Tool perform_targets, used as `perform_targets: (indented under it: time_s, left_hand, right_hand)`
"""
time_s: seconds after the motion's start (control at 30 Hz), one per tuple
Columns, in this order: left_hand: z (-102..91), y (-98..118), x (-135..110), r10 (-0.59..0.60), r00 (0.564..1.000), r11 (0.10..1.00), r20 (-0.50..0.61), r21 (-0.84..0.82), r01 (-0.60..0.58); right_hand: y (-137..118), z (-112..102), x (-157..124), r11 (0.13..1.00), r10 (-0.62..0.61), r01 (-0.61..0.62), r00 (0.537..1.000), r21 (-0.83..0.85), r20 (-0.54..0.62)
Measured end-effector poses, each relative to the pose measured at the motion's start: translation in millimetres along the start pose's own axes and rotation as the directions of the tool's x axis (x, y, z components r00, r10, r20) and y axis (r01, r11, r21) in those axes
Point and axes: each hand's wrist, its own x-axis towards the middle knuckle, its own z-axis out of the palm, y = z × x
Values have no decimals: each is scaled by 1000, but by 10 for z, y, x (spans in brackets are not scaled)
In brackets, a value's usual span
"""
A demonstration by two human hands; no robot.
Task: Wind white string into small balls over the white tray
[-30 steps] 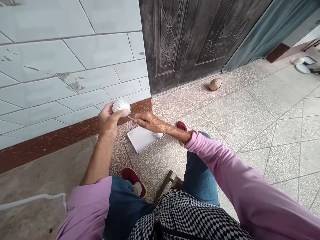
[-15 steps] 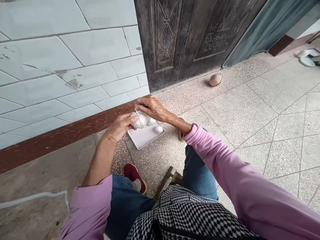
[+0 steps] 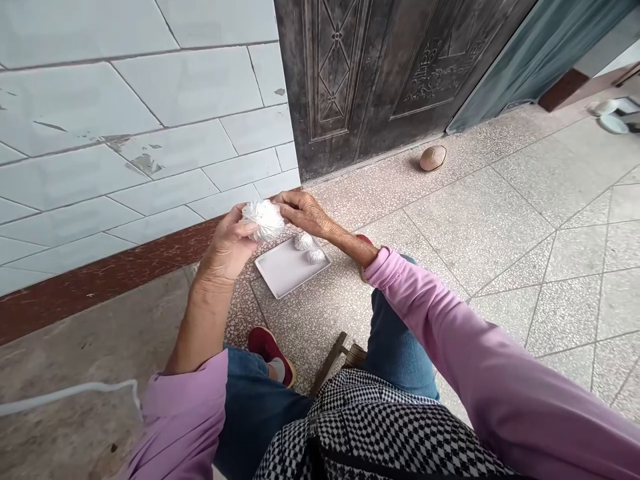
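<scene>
My left hand point(image 3: 227, 248) grips a white fluffy ball point(image 3: 263, 221) of fine strands, held just above the tray's left corner. The fingertips of my right hand point(image 3: 303, 213) press against the ball's right side. Below them, a shallow white rectangular tray point(image 3: 285, 272) lies on the floor. Two small white balls point(image 3: 303, 241) sit close together on its far right part, and the tray shows no other objects.
A red-brown skirting point(image 3: 125, 267) runs under the pale tiled wall point(image 3: 150, 113), next to a dark embossed door point(image 3: 385, 80). A small tan round object point(image 3: 433, 158) lies by the door. My knees, a red shoe point(image 3: 267, 348) and a checked cloth point(image 3: 380, 433) lie below my hands.
My hands have come together around the white ball after the right hand was pulling a thin strand away from it. The ball now sits slightly higher and looks fuller, and two small balls show on the tray.
</scene>
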Motion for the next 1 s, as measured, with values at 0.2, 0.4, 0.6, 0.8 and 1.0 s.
perform_targets:
  time_s: [0.2,0.4,0.6,0.8,1.0]
  left_hand:
    - [-10,-37,86,162,973,981,-167,-75,-176]
    - [-144,-138,175,231,905,973,-356,85,-214]
    - [-197,-161,140,264,907,893,-329,438,-101]
    - [-89,-37,-2,-12,999,892,-43,451,31]
    - [64,-7,-75,-103,987,977,127,200,76]
  right_hand:
    - [-130,67,-139,984,23,-4,994,-178,108]
    - [-212,216,-275,988,8,38,956,-150,294]
    - [-133,135,-198,998,-33,16,953,57,301]
    - [-109,-132,-117,997,-69,65,991,39,115]
    - [-142,-238,-128,1000,-16,16,1000,-10,10]
